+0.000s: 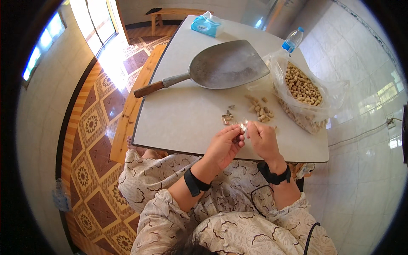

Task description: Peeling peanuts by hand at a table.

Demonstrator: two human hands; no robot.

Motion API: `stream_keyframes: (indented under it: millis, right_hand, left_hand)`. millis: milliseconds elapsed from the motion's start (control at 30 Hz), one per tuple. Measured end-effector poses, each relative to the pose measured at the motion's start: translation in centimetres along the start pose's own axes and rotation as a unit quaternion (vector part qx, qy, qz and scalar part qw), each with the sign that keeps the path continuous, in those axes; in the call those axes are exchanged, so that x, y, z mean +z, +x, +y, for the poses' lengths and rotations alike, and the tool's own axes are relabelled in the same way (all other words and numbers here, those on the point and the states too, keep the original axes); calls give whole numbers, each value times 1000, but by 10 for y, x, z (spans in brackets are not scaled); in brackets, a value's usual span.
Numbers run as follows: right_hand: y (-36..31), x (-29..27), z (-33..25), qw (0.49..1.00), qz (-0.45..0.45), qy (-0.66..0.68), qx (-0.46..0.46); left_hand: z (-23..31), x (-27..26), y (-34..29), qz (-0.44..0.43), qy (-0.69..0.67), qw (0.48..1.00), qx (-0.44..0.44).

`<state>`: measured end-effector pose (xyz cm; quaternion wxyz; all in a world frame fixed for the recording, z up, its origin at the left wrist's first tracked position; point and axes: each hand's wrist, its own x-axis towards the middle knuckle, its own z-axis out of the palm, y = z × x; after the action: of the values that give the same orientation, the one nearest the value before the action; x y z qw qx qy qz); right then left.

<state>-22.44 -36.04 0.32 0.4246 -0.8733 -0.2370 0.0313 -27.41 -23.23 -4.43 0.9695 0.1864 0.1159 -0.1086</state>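
Observation:
Close together over the near part of the table, both hands are closed around a peanut (243,126) whose pale, shiny shell shows between the fingertips. My left hand (222,146) pinches it from one side with curled fingers. On the other side, my right hand (263,141) has its thumb and forefinger pressed against it. Just beyond the left hand lie broken peanut shells (227,118). A loose pile of unshelled peanuts (260,109) is spread beyond the right hand. Whether a kernel sits in the fingers is too small to tell.
A clear plastic bag (335,95) full of peanuts stands open at the right. A large metal scoop (229,63) with a wooden handle lies across the table (182,123). Farther back are a blue tissue pack (205,26) and a water bottle (292,40). A wooden bench (127,121) runs along the left side.

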Motion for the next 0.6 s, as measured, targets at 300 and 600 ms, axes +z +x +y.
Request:
stream_keyframes:
  millis: [300,600]
  right_hand:
    - [23,19,2,993,20,-107,-44]
    - [25,42,6,982,-34,-131,-130]
  left_hand:
    - [1,0,-16,155,-6,981,117]
    - [11,-6,-19,157,-21,974,164]
